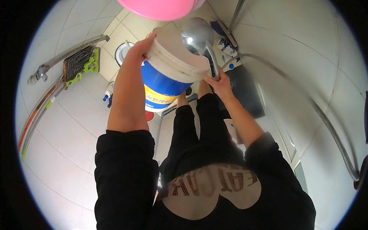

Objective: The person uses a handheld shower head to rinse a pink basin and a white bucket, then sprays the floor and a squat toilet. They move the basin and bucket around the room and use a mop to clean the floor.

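My left hand (145, 47) grips the rim of a white plastic bucket (175, 66) with a blue and yellow band that bears writing. The bucket is held up off the floor and tilted, its mouth facing up and away from me. In my right hand (221, 86) is the handle of a chrome shower head (198, 34). Its round head hangs over the bucket's right rim, and I cannot tell whether water runs from it. Part of the bucket's inside is hidden behind the shower head.
A pink basin (159, 7) is at the top. The shower hose (276, 70) arcs along the right wall. A broom (79, 64) and a green-edged tool (93, 63) lean left. Bottles (227, 47), a dark mat (244, 89) and a white-rimmed basin (122, 51) are on the floor.
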`<action>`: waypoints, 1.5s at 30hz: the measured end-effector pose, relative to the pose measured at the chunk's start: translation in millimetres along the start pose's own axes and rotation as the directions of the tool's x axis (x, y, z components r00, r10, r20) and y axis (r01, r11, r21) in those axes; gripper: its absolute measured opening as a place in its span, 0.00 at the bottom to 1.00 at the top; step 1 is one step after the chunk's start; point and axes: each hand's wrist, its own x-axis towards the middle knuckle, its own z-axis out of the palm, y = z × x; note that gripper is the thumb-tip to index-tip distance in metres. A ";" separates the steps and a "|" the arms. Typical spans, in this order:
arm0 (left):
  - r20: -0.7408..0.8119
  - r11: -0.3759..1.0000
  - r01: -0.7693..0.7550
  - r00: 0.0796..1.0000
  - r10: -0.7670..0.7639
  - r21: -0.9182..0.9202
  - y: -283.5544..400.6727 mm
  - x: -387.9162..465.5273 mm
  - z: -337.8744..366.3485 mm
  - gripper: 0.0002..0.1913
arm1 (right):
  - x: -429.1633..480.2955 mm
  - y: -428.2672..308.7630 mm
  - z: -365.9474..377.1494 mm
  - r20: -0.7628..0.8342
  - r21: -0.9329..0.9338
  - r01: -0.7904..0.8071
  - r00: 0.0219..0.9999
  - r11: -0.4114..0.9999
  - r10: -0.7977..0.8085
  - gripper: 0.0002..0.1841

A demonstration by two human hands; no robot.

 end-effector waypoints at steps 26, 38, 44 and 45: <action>-0.128 0.942 -0.047 0.987 0.095 0.332 135.7 -31.6 32.3 0.28 | 55.9 -94.6 -26.6 -0.057 0.068 -0.163 0.984 0.984 0.167 0.28; -0.263 0.998 -0.011 0.964 0.029 0.067 -79.2 26.0 -36.6 0.44 | 8.4 -22.6 59.9 -0.024 -0.279 -0.040 0.999 0.960 0.035 0.33; -0.354 0.993 -0.018 0.933 0.059 0.118 -164.0 -26.3 -46.4 0.54 | -19.5 -12.9 24.9 -0.021 -0.308 -0.035 0.999 0.951 0.030 0.28; -0.364 0.991 -0.018 0.929 0.064 0.130 -174.1 -32.5 -46.4 0.54 | -25.7 -12.1 17.5 -0.027 -0.292 -0.033 0.999 0.956 0.026 0.26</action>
